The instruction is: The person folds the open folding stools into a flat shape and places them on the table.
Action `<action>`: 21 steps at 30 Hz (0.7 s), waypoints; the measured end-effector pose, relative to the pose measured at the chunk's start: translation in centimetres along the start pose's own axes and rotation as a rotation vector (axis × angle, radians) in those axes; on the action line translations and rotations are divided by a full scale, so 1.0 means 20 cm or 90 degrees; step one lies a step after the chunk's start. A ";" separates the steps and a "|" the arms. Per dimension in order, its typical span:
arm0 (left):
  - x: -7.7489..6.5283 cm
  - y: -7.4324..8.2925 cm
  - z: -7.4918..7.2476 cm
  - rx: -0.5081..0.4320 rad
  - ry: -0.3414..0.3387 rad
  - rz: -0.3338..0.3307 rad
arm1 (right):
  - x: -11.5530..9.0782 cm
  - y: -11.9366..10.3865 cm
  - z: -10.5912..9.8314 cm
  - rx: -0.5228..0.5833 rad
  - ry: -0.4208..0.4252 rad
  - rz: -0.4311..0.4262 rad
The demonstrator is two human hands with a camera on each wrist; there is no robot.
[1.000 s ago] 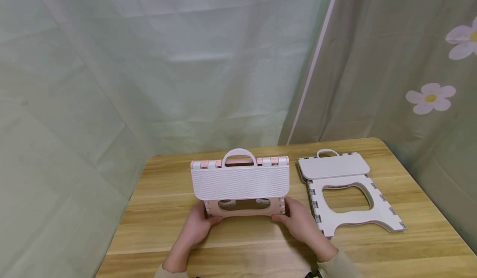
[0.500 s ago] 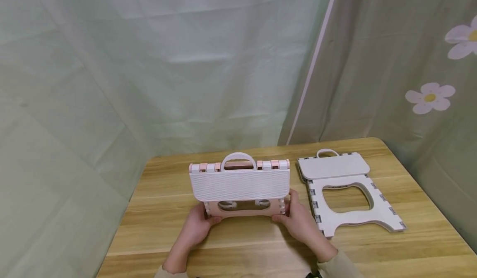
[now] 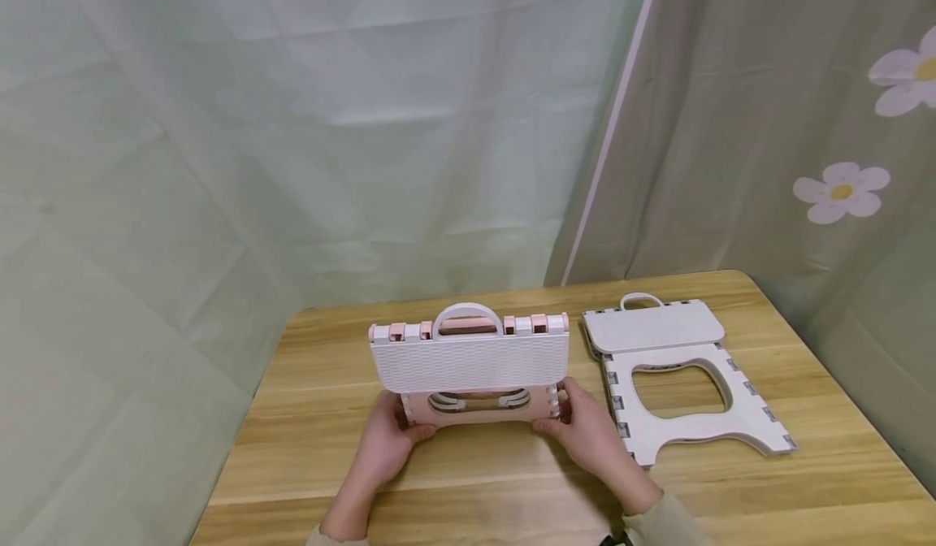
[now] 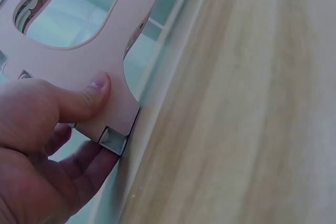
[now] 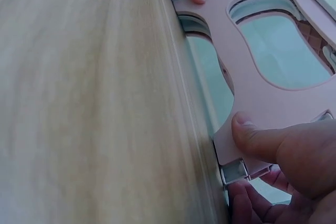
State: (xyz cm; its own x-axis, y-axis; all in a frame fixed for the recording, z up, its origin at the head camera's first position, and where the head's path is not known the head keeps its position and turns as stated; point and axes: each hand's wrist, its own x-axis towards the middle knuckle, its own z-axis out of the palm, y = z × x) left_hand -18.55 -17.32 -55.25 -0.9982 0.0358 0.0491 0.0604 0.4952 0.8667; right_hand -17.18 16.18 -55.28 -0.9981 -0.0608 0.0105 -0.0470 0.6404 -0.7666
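Observation:
A pink and white folding step stool stands upright on the wooden table, its white textured flap hanging toward me under a looped handle. My left hand grips the lower left leg; in the left wrist view the thumb lies on the pink front panel and the fingers wrap behind the edge. At the opposite side my right hand holds the lower right leg the same way, its thumb across the pink panel. Parts behind the front panel show only through its cutout.
To the right, a second folding stool, white with grey hinges, lies folded flat on the table. Behind the table hangs a pale curtain, and a flower-printed cloth hangs at the right.
The pink stool's top edge and handle have sunk slightly, and the flap looks a little shorter. My right fingers shifted briefly along the stool's side; both hands stay at the legs.

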 end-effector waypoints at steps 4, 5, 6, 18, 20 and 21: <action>0.01 -0.01 0.00 -0.030 0.008 -0.002 | 0.01 0.00 0.00 -0.003 0.009 0.000; 0.01 -0.01 0.00 -0.028 0.011 -0.001 | 0.01 0.00 0.00 -0.008 0.012 -0.001; 0.01 0.00 0.00 -0.019 0.014 0.002 | 0.01 0.00 0.00 -0.014 0.015 -0.003; 0.00 -0.01 0.00 0.056 0.026 0.028 | 0.01 0.01 0.02 -0.050 0.044 -0.035; 0.00 -0.02 0.00 0.058 0.019 0.039 | 0.01 0.01 0.02 -0.049 0.046 -0.039; 0.01 -0.02 0.00 0.058 0.015 0.040 | 0.01 0.02 0.02 -0.048 0.047 -0.041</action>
State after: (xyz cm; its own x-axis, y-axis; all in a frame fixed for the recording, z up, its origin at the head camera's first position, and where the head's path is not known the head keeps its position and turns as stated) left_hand -18.68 -17.43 -55.57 -0.9921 0.0503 0.1148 0.1229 0.5697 0.8126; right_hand -17.44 16.01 -55.82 -0.9930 -0.0482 0.1074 -0.1107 0.6934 -0.7120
